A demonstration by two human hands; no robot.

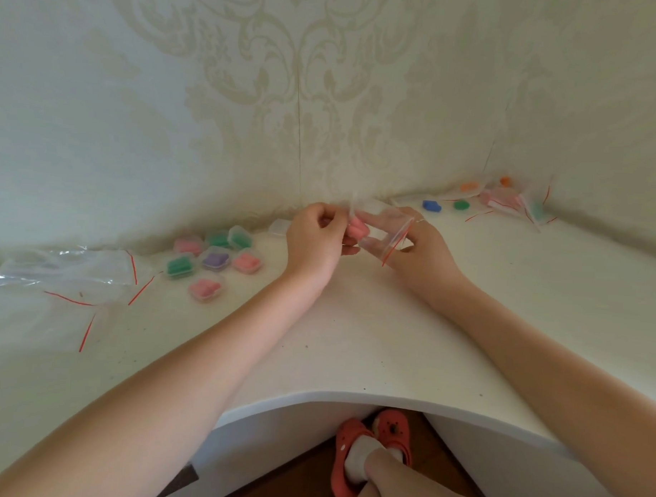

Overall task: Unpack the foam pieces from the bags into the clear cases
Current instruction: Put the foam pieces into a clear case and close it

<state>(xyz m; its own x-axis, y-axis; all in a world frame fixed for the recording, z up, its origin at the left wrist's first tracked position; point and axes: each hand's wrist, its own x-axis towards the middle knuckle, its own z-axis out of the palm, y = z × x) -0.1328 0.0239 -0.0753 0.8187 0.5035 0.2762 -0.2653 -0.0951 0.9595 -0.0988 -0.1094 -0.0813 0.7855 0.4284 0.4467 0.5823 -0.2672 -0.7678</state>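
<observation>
- White table, lower half of the frame, curved cut-out at its near edge; I work at its far centre, close to the patterned wallpaper.
- Heap of emptied bags with red zip strips, left edge of the frame. Unopened bags holding foam, upper right corner of the table.
- Cluster of filled clear cases, left of centre: pink, green and purple foam inside. One more clear case just behind my left hand; I cannot tell whether it holds anything.
- Right hand grasps a small clear bag at mid-frame, fingers curled round it, red zip strip toward me.
- Left hand pinches the pink foam piece at the bag's far end; fingers curled.
- Step in hand, my judgement: drawing the pink foam out of the bag.
- Next move calls for: pull the foam free, drop the bag on the left heap, seat the foam in a case and snap the lid. Foam compresses, so a light pinch should do.
- Loose blue and green pieces, upper right.
- Writing, brands, labels: none legible anywhere.
</observation>
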